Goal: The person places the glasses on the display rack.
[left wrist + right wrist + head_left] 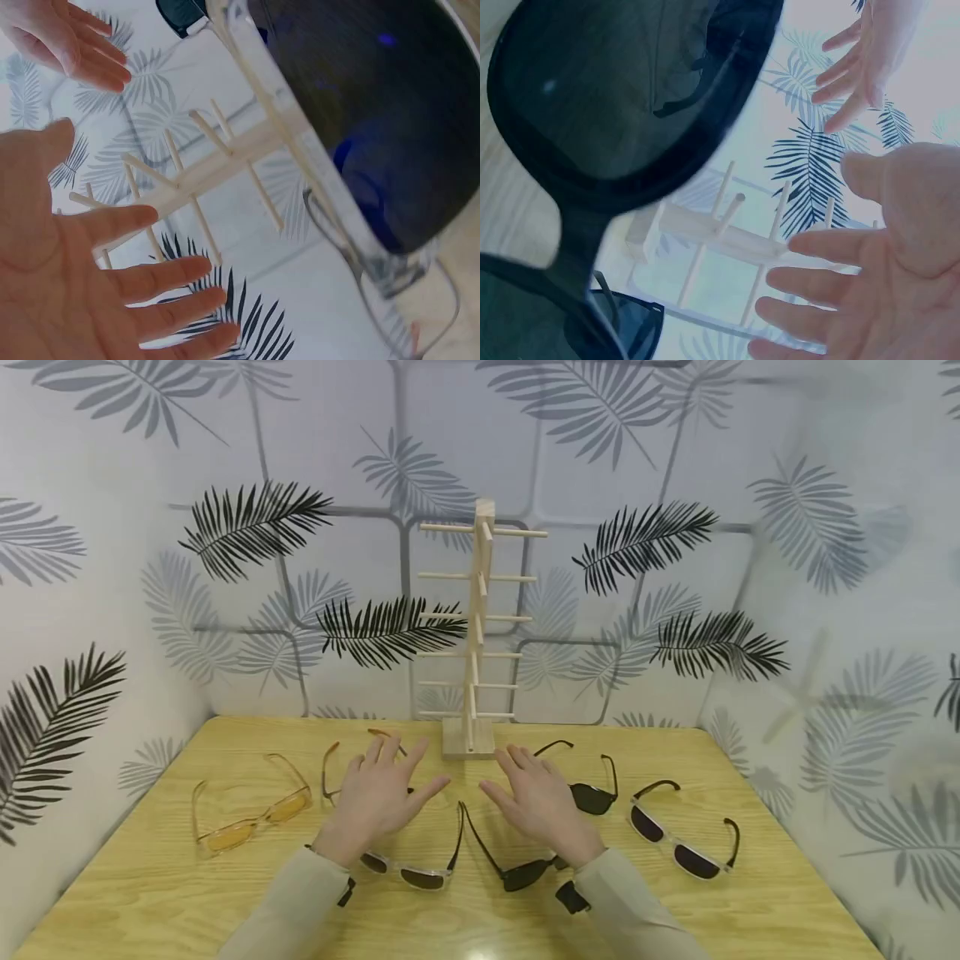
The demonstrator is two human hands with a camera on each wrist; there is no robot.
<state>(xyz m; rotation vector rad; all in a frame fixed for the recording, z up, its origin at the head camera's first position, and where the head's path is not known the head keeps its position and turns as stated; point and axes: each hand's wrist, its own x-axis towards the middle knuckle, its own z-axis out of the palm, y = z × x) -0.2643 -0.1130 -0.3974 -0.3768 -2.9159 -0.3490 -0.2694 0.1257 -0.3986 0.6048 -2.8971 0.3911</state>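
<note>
Head view, with both wrist views for detail: six pairs of glasses lie on the table (135, 902), in front of an upright wooden stand (477, 602) with rows of pegs. No pair sits on the pegs and none is in a hand; the work appears unstarted, with all six pairs left to handle (a judgement from the layout alone). Left hand (381, 789) and right hand (542, 797) are both released, fingers extended and spread above the table.

At far left is the yellow pair (231, 837), with amber lenses and a pale frame. Beyond the left hand lies the orange-tipped pair (324, 777), its lenses mostly hidden. Nearer are the front clear pair (422, 879) and the front black pair (525, 875), both dark-lensed and partly covered by the arms. Beyond the right hand is the back black pair (592, 798); to its right, the right clear pair (696, 861) lies aslant, dark lenses nearest the viewer, black arms opened. Left wrist view: a glossy dark lens (375, 112) carries blue reflections.
</note>
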